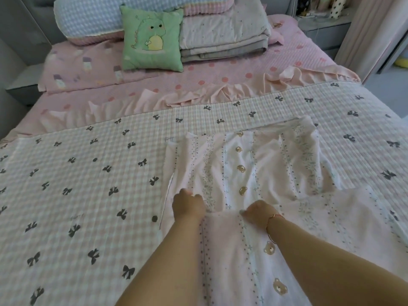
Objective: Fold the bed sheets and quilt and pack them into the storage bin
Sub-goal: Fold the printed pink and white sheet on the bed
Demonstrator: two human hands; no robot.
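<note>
A white sheet with bear faces and floral stripes (247, 171) lies partly folded on a checked quilt with dark bows (77, 173) that covers the near half of the bed. My left hand (187, 205) and my right hand (258, 212) are both closed on a folded edge of the bear sheet near its middle, a short distance apart. A thin bangle circles my right wrist. No storage bin is in view.
A pink dotted bedspread with a ruffle (198, 93) covers the far half. A green dinosaur cushion (152, 40), a blue rolled blanket (92, 16) and a stack of folded grey quilts (223, 38) sit at the headboard. A curtain hangs at right.
</note>
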